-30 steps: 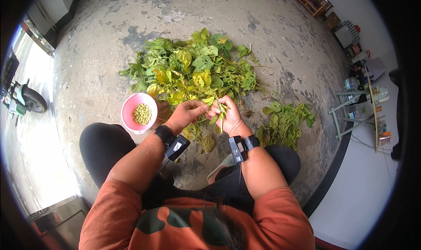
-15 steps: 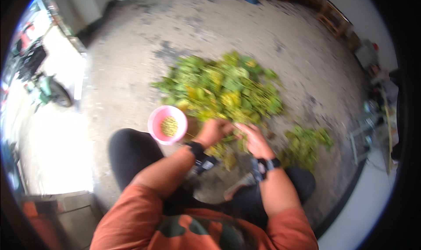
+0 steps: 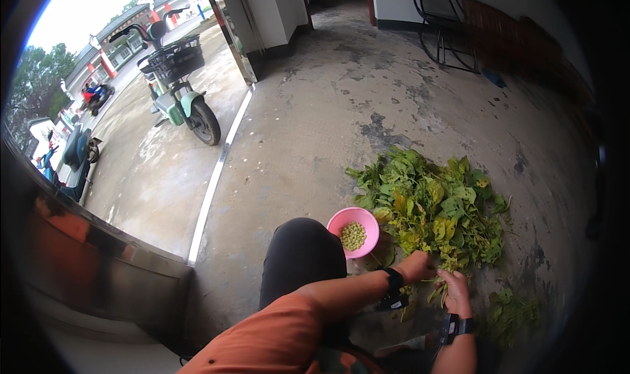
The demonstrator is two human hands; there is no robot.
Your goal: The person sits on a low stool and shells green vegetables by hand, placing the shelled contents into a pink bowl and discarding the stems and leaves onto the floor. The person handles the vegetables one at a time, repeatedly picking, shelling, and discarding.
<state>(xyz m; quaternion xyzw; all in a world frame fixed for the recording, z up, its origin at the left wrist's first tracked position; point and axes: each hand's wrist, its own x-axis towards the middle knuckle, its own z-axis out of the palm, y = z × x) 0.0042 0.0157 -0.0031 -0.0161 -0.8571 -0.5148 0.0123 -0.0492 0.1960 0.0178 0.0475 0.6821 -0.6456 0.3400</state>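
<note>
A heap of leafy green bean plants [image 3: 436,206], yellowed in places, lies on the floor in front of me. My left hand [image 3: 416,267] is closed at its near edge, fingers pinched together; what they hold is too small to tell. Just to the right, my right hand [image 3: 456,291] is closed around green plant stems [image 3: 438,290], its thumb pointing toward the left hand. To the left of the heap stands a pink bowl [image 3: 373,228] with many pale green shelled beans [image 3: 353,236] in it. Both wrists carry dark bands.
A smaller pile of plants [image 3: 512,316] lies at the lower right. My bent knee [image 3: 303,259] rises left of the bowl. Beyond the doorway strip [image 3: 220,167] a pale green electric scooter [image 3: 177,95] is parked. A rocking chair [image 3: 441,26] stands at the far wall.
The view has swung left, so the heap, bowl and hands now appear farther right and lower, and more of the doorway shows. Both hands stay close together at the heap's near edge.
</note>
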